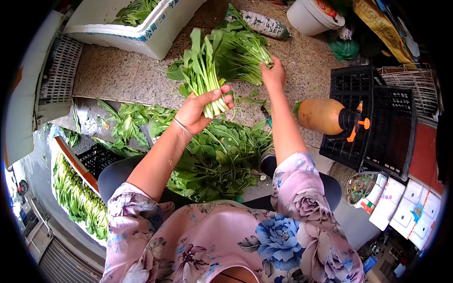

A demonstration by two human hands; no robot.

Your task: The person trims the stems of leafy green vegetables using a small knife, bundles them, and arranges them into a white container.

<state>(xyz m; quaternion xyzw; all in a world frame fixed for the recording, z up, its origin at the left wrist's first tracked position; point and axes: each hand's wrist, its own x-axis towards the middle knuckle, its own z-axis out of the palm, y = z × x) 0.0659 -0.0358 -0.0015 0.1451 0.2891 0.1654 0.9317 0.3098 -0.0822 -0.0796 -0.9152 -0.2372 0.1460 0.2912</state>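
A bunch of leafy greens is held in my left hand, its pale cut stems toward me and its leaves pointing away. To the right, my right hand has its fingers closed at the stem ends of another pile of greens lying on the speckled stone surface. Just below my right hand lies a dark tool with a green handle, partly hidden by my forearm. Loose leaves and trimmings are heaped below my hands, between my legs.
A white foam box with greens stands at the upper left. A white bucket is at the top right. An orange spray bottle lies beside black crates. Packed greens fill a box at the lower left.
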